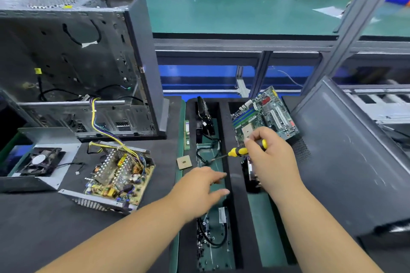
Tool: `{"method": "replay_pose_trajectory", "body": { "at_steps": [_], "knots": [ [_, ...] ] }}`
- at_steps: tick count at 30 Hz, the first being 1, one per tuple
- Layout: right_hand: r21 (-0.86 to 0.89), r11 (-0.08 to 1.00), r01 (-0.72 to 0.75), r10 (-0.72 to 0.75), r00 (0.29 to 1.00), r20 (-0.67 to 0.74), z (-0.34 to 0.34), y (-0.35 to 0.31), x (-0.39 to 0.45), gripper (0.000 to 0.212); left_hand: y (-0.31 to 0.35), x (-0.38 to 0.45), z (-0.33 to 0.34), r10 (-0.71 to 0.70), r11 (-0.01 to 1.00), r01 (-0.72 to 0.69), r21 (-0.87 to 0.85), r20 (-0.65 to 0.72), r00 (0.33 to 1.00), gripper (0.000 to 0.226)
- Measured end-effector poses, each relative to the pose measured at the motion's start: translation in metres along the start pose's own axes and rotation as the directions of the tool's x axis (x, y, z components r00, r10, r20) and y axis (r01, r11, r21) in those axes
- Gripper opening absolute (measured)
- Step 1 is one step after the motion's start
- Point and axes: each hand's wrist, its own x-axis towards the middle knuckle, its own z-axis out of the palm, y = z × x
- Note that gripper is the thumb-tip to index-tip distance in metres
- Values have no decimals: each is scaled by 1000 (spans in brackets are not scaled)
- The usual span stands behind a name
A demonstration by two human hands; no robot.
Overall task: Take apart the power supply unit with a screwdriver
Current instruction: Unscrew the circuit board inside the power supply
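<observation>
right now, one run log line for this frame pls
right hand: grips screwdriver over tray | left hand: open, above tray divider | power supply board: exposed, case open, untouched

The open power supply (117, 175) lies on the left side of the table (44, 228). Its fan cover (42, 159) lies just left of it. The computer case (75, 64) stands behind both. A tray (224, 131) sits in the middle. A chip (184, 162) lies at the tray's left edge. A circuit board (265, 115) leans at the tray's far right corner. A side panel (355, 157) lies on the right.
</observation>
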Motion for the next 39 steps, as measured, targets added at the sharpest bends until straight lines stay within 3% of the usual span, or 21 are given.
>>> {"method": "replay_pose_trajectory", "body": {
  "at_steps": [3, 9, 11, 14, 17, 19, 23, 27, 31, 36, 39],
  "knots": [
    [2, 1000, 7, -7, 1000, 6, 3, -5, 2, 15, -3, -6, -12, 50, 996, -49, 79, -16, 999, 48],
    [13, 998, 55, -56, 998, 27, 29, -26, 3, 15, -39, -32, -75, 58, 987, -24, 157, -213, 975, 12],
    [11, 997, 73, -73, 996, 54, 42, -36, 3, 15, -68, -44, -100, -42, 981, 102, 164, -332, 942, 7],
    [-1, 996, 90, -90, 993, 75, 62, -53, 0, 14, -118, -63, -138, -300, 907, 401, 128, -473, 829, 22],
    [-11, 994, 104, -103, 992, 66, 83, -73, -3, 16, -170, -72, -168, -537, 755, 622, 205, -350, 767, 40],
    [-24, 995, 100, -99, 993, 71, 96, -87, -6, 17, -196, -72, -177, -541, 769, 576, 277, -197, 818, 55],
    [-63, 995, 76, -73, 996, 50, 123, -110, -12, 14, -221, -62, -180, -284, 930, 285, 232, -40, 958, 79],
    [-65, 996, 61, -60, 998, 21, 142, -131, -21, 17, -232, -44, -183, -44, 939, 20, 344, 62, 997, 57],
    [-127, 992, 26, -30, 999, -32, 154, -146, -32, 16, -233, -35, -186, -36, 911, 15, 412, 43, 998, 39],
    [-168, 986, 9, -25, 995, -92, 159, -158, -39, 17, -233, -36, -186, -13, 850, 3, 527, 15, 1000, 47],
    [-179, 984, 2, -23, 993, -118, 159, -162, -43, 16, -233, -37, -186, -19, 861, -28, 507, 87, 996, 49]
  ]
}}
